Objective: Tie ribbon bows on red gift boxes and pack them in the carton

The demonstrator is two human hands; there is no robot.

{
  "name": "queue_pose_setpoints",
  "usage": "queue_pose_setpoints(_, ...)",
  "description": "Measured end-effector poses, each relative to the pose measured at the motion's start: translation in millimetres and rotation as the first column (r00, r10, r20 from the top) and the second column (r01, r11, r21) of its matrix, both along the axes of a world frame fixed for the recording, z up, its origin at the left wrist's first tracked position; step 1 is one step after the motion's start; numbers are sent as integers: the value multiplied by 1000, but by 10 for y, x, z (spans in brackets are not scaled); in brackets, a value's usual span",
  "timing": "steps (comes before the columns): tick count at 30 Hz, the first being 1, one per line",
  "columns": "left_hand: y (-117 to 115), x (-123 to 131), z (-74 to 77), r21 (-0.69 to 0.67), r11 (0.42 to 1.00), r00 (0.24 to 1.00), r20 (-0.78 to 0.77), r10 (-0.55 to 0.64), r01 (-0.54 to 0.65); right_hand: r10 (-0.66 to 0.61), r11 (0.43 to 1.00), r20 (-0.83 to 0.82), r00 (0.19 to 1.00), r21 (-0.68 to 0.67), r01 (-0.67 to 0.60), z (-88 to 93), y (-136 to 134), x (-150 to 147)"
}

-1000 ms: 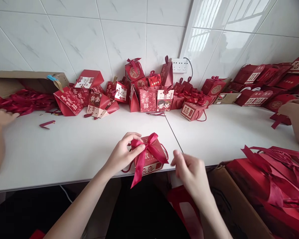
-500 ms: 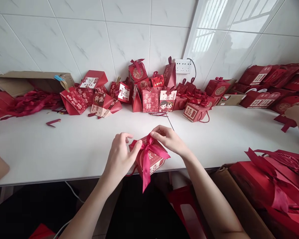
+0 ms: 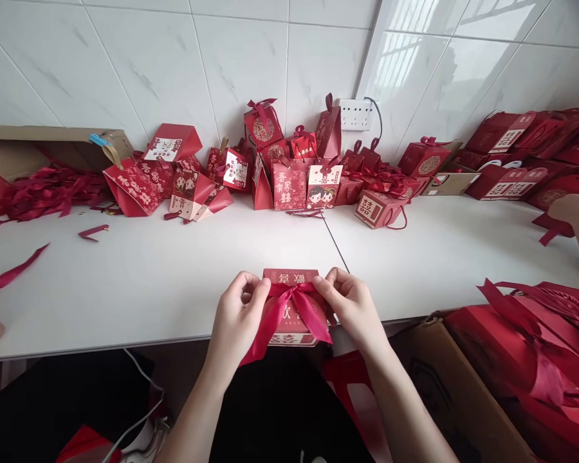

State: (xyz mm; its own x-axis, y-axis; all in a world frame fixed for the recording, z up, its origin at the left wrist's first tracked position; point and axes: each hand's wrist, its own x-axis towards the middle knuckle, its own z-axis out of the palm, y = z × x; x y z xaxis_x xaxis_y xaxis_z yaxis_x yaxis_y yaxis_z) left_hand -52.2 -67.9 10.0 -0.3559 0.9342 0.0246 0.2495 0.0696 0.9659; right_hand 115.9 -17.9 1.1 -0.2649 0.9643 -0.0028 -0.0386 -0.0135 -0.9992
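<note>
A red gift box (image 3: 292, 276) with gold lettering sits at the table's front edge, its long side facing me. Across its top runs a dark pink satin ribbon (image 3: 289, 297), knotted in the middle, with two tails hanging down the front. My left hand (image 3: 241, 308) pinches the ribbon at the left of the knot, thumb against bent fingers. On the other side my right hand (image 3: 350, 305) pinches the ribbon's right part in the same way. The fingertips partly cover the loops, so their exact shape is hidden.
Finished-looking red boxes (image 3: 289, 184) line the wall, near a power strip (image 3: 356, 114). Loose ribbons (image 3: 58, 193) lie heaped at left. At lower right stands a cardboard carton (image 3: 444, 373) of red boxes. Another person's hand (image 3: 576, 222) is at right; a ribbon strip (image 3: 17, 273) lies left.
The box has turned to sit squarely before me. My fingers, looser before, now pinch the ribbon on both sides of the knot. A ribbon strip has appeared at the left.
</note>
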Motion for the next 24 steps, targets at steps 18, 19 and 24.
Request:
queue_pose_setpoints(18, 64, -109, 18, 50, 987, 985, -91, -148, 153, 57, 992, 165, 985, 103, -75, -10, 34, 6)
queue_pose_setpoints(19, 58, -92, 11, 68, 989, 988, -92, -125, 131, 68, 993, 135, 988, 85, -80, -10, 34, 0)
queue_pose_setpoints(24, 3, 27, -56, 128, 992, 999, 36, 12, -16, 84, 996, -37, 996, -9, -85, -41, 28, -28)
